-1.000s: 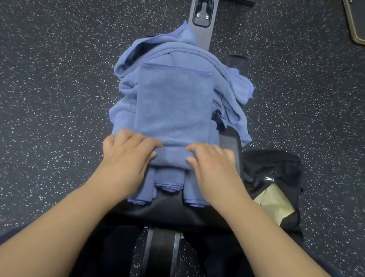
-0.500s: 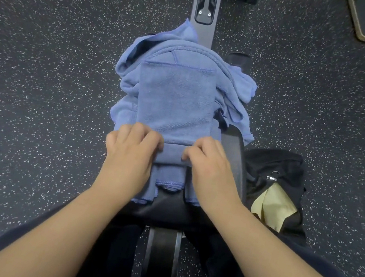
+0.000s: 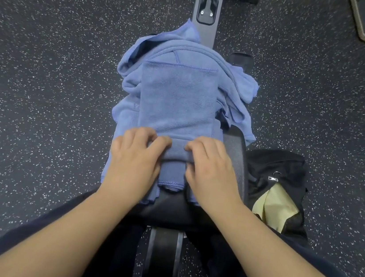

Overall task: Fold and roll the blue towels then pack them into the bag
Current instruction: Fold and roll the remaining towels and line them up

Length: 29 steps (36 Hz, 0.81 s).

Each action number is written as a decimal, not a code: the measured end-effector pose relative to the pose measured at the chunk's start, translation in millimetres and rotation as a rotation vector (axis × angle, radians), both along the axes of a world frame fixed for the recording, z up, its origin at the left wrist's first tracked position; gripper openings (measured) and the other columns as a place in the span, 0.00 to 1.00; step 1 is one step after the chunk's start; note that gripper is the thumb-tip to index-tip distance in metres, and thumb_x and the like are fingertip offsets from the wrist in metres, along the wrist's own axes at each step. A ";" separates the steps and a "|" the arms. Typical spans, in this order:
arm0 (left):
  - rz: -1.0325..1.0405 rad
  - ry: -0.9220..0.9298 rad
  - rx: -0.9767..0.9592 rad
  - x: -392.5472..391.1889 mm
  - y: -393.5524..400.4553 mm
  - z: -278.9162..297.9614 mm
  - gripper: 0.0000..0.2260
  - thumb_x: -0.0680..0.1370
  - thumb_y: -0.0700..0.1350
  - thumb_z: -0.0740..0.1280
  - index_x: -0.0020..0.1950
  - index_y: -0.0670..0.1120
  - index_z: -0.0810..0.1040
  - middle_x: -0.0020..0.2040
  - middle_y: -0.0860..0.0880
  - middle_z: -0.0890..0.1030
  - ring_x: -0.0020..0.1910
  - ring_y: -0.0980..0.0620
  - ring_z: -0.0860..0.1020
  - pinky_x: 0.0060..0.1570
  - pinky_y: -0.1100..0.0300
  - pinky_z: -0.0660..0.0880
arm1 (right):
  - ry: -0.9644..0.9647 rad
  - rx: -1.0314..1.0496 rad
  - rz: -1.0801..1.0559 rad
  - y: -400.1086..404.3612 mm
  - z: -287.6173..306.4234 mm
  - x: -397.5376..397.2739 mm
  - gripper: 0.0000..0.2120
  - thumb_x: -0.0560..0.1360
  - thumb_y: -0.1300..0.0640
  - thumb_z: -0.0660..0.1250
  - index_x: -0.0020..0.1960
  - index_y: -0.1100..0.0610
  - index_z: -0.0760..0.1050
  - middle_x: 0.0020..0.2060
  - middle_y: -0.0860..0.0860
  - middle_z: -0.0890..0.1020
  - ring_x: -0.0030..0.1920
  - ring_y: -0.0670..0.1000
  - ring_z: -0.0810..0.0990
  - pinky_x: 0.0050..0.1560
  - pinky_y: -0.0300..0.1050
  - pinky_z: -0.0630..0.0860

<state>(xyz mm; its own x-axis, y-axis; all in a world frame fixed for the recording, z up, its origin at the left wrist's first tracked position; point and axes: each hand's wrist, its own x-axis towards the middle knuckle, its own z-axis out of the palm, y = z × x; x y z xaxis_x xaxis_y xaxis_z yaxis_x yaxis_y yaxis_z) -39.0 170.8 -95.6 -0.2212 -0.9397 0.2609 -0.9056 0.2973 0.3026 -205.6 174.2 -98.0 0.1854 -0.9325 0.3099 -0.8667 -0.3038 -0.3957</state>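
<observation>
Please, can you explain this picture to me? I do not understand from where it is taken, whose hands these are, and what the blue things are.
There is no machine here. A person wears a camera on the head, so you look down along their own arms. The left hand and the right hand curl over the near end of a folded blue towel and are rolling it up. That towel lies on a heap of loose blue towels, which rests on a black padded bench. On the speckled floor, on the person's right, stands an open black bag with something pale yellow inside.
</observation>
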 end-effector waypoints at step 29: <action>-0.007 0.052 0.126 8.2 -14.6 -1.1 0.15 0.75 0.46 0.55 0.58 0.56 0.72 0.53 0.48 0.77 0.54 0.47 0.71 0.48 0.58 0.53 | 0.031 -0.057 0.022 -13.3 -8.9 -5.4 0.17 0.69 0.62 0.54 0.54 0.59 0.74 0.47 0.56 0.79 0.50 0.52 0.69 0.50 0.44 0.67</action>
<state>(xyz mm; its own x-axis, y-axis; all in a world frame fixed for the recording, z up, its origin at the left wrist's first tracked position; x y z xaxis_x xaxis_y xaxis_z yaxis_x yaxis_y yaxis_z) -30.8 156.1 -96.6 -0.2176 -0.9641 0.1524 -0.8855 0.2606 0.3847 -211.0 160.9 -106.9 0.2161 -0.9090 0.3565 -0.8709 -0.3445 -0.3505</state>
